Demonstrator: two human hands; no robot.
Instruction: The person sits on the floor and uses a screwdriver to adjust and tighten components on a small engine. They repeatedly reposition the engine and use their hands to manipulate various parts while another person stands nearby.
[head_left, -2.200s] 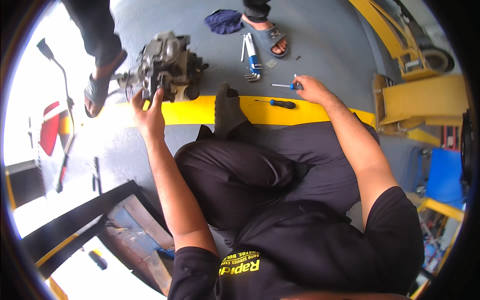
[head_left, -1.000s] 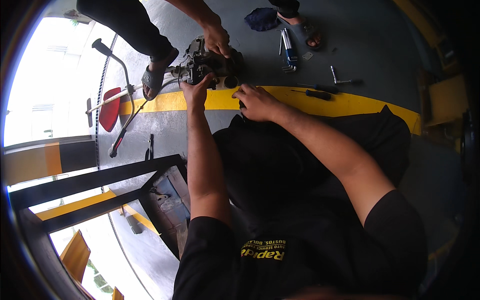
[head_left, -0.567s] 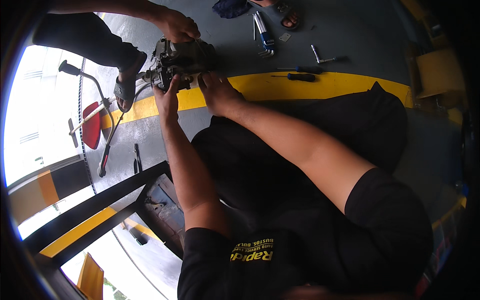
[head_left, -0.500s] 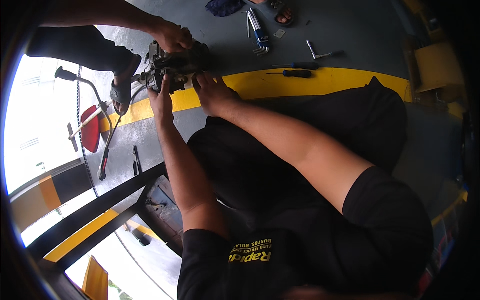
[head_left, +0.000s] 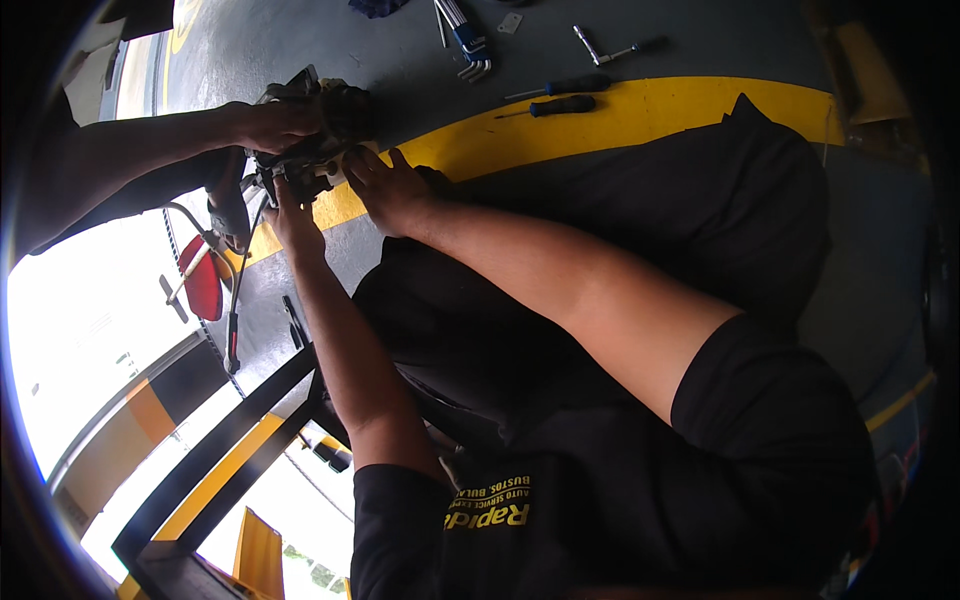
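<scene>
The engine part (head_left: pixel 318 135) rests on the floor (head_left: pixel 640 45) at far left, with the left hand (head_left: pixel 293 215) on its near side, the right hand (head_left: pixel 385 185) just to its right, and another person's hand (head_left: pixel 272 122) on its left. To the right lie two screwdrivers (head_left: pixel 560 103) on and beside the floor stripe (head_left: pixel 690 105); farther off are a hex key set (head_left: pixel 462 35) and a T-handle wrench (head_left: pixel 605 48). A mirror (head_left: pixel 203 290) and a long tool (head_left: pixel 233 335) lie on the floor left of the left forearm.

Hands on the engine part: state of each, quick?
Left hand: gripping the grey metal engine assembly from below.
Right hand: open, flat against it.
</scene>
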